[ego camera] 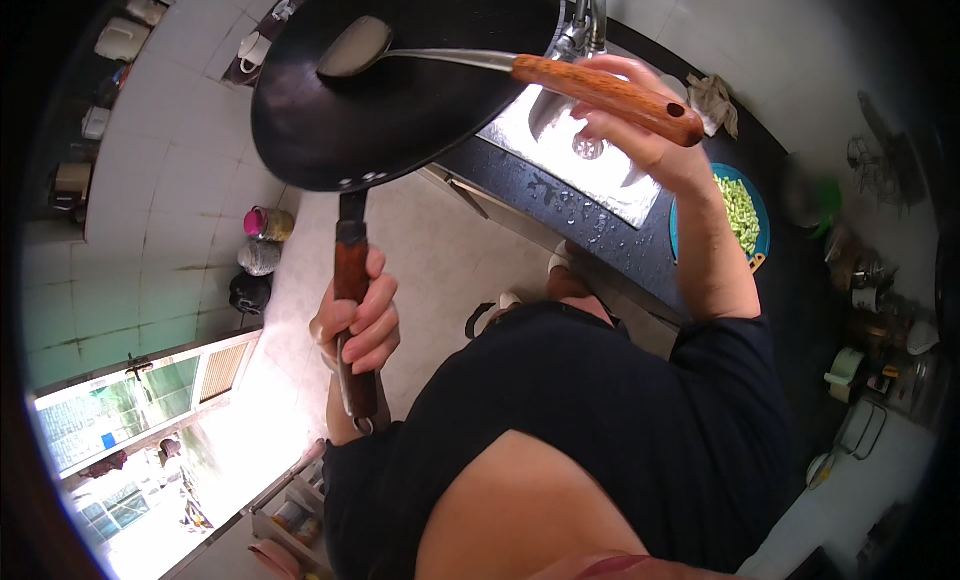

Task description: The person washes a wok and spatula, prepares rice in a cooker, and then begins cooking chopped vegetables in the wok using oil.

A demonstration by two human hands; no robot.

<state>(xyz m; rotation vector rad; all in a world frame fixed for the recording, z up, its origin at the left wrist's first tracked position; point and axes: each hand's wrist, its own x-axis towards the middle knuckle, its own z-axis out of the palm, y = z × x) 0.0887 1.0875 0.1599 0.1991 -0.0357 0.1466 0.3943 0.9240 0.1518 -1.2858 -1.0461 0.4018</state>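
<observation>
My left hand [361, 317] is wrapped around the wooden handle [351, 272] of a dark wok [420, 107]. The wok is raised and tilted, its inside facing me. In my right hand [637, 141] is the wooden handle of a metal wok ladle [465, 57]. The ladle's bowl [358, 46] lies over the wok's inner surface; whether the two touch I cannot tell. Behind my right hand is a steel sink [641, 205] with a drain, partly covered by the hand and wok. Its faucet [592, 17] stands at the back.
Water drops dot the dark countertop [555, 197]. A blue-green plate [675, 231] of chopped green vegetables [739, 209] sits beside my right forearm. A cloth [712, 104] lies behind the sink. Jars [268, 224] stand along the left wall, near a bright doorway [247, 422].
</observation>
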